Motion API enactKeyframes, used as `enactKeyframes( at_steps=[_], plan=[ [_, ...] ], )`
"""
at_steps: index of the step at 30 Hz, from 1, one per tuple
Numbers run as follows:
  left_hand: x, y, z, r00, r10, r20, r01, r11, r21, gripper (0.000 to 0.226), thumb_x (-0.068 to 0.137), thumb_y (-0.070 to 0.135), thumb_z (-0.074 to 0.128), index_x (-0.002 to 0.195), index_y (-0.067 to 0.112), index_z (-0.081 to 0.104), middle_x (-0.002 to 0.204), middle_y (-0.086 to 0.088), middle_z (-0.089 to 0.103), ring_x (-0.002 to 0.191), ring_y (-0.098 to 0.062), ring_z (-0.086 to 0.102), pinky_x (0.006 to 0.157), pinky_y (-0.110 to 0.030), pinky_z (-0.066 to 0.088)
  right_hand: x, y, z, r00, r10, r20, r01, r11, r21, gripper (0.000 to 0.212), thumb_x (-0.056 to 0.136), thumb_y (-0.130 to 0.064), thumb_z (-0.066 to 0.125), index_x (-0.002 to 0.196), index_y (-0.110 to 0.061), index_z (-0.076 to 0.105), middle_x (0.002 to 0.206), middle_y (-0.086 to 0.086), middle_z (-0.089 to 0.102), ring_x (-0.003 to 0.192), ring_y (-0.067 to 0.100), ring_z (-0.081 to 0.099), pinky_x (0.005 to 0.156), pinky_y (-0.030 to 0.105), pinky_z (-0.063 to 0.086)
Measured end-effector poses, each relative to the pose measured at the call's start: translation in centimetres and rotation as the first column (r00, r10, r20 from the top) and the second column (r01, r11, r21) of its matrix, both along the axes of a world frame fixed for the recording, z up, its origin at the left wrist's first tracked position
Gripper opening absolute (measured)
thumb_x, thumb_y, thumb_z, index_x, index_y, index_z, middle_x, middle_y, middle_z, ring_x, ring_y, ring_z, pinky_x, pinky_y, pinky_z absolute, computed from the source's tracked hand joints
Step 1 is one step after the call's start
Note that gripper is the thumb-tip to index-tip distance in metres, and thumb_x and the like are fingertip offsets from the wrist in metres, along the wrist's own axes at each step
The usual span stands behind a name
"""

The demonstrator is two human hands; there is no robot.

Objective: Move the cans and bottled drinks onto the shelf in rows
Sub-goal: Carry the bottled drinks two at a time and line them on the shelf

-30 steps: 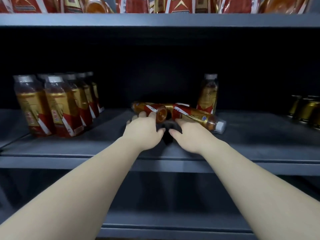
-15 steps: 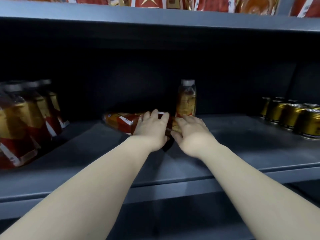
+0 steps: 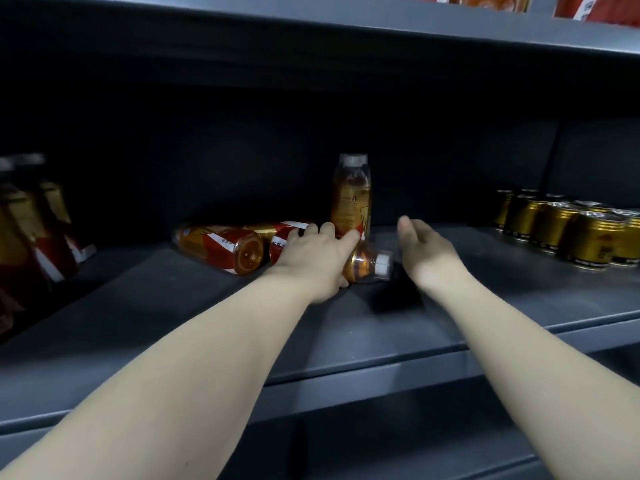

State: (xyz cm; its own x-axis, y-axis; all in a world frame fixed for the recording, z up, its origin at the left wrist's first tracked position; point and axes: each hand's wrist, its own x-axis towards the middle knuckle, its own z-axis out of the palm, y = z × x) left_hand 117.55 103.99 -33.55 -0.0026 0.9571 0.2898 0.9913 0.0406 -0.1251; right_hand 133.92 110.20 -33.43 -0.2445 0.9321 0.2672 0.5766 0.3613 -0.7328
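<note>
My left hand [image 3: 313,261] is on a clear plastic bottle of brown drink with a red and gold label [image 3: 363,264]. This bottle lies on its side in the middle of the dark grey metal shelf [image 3: 381,327]. My fingers [image 3: 348,239] curl over the top of it and grip it, and my thumb shows just under it. Its white cap [image 3: 382,266] sticks out of my hand at 3 o'clock.

My right hand [image 3: 427,251] is a little past the cap, also at 3 o'clock. It is apart from the bottle, holds nothing, and its fingers are loose and spread.

At 9 o'clock from my left hand is a second fallen bottle with its round bottom facing me [image 3: 221,249]. It is close beside my hand. At 12 o'clock, just behind my fingers, one tall bottle stands up straight [image 3: 351,195].

Far off at 3 o'clock stand rows of shiny gold cans [image 3: 571,233]. Far off at 9 o'clock are blurry standing bottles [image 3: 31,230].
</note>
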Motion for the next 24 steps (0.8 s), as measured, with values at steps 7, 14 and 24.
enactKeyframes(
  at_steps=[7, 14, 24],
  plan=[
    [-2.0, -2.1, 1.9, 0.967, 0.042, 0.250, -0.109, 0.959, 0.260, 0.063, 0.085, 0.054, 0.067, 0.133, 0.029, 0.034, 0.116, -0.005, 0.052, 0.107, -0.028, 0.053, 0.082, -0.039, 0.048, -2.0, 2.0, -1.2, 0.997, 0.004, 0.078, -0.001, 0.999, -0.040, 0.051, 0.106, -0.037, 0.040, 0.149, -0.009, 0.040, 0.150, 0.016, 0.047, 0.138, 0.032, 0.042, 0.107, 0.032, 0.033],
    [-3.6, -2.0, 2.6, 0.798, 0.024, 0.602, -0.324, 0.859, 0.396, 0.064, 0.077, 0.069, 0.067, 0.114, 0.021, 0.047, 0.107, -0.004, 0.060, 0.101, -0.028, 0.060, 0.080, -0.037, 0.050, -5.5, 2.7, -1.7, 0.992, 0.107, -0.071, -0.109, 0.994, -0.027, 0.046, 0.095, -0.029, 0.065, 0.132, -0.012, 0.044, 0.125, 0.008, 0.063, 0.117, 0.028, 0.059, 0.091, 0.033, 0.045],
    [-5.2, -2.4, 0.7, 0.654, -0.058, 0.754, -0.397, 0.822, 0.408, 0.074, 0.067, 0.070, 0.075, 0.108, 0.021, 0.037, 0.100, 0.003, 0.064, 0.093, -0.021, 0.065, 0.079, -0.045, 0.057, -8.5, 4.2, -1.9, 0.966, 0.019, -0.257, -0.037, 0.997, -0.065, 0.060, 0.090, -0.025, 0.073, 0.136, -0.012, 0.036, 0.123, 0.007, 0.058, 0.110, 0.024, 0.059, 0.092, 0.038, 0.049]
  ],
)
